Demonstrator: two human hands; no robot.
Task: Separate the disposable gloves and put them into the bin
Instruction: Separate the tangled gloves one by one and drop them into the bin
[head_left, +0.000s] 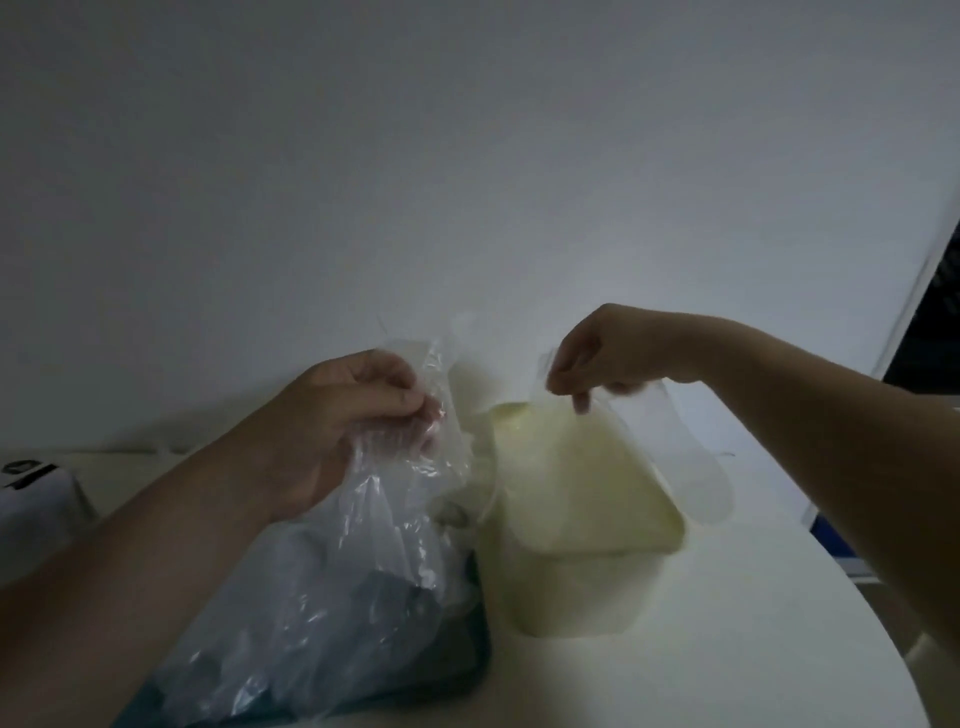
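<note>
The pale wall (467, 156) fills the picture from 9 through 12 to 3 o'clock. Below it, the white counter (753, 597) runs from the left edge down to 5 o'clock, with its rounded edge at the lower right.

A crumpled clear bundle (337, 571) of plastic gloves rises from 7 o'clock toward the centre. A glove finger sticks up at its top, near 12 o'clock of your left hand. The bundle's base lies on a dark tray (467, 660) at 6 o'clock.

The cream bin (582, 509) stands on the counter just right of the bundle, a little toward 5 o'clock of centre, with its mouth open to you. I cannot tell whether anything lies inside it.

Your left hand (332, 421), at 9 o'clock of the bin, has its fingers curled round the top of the bundle and grips it. Your right hand (608, 353), at 12 o'clock of the bin and above its far rim, pinches a single clear glove (696, 457) between thumb and fingertips. That glove hangs down toward 4 o'clock of the hand and crosses the bin's right rim. The two hands are apart, and the glove looks free of the bundle.

A white box (36, 499) with black marks sits at the left edge at 9 o'clock, and a dark panel (930, 322) stands at 3 o'clock.
</note>
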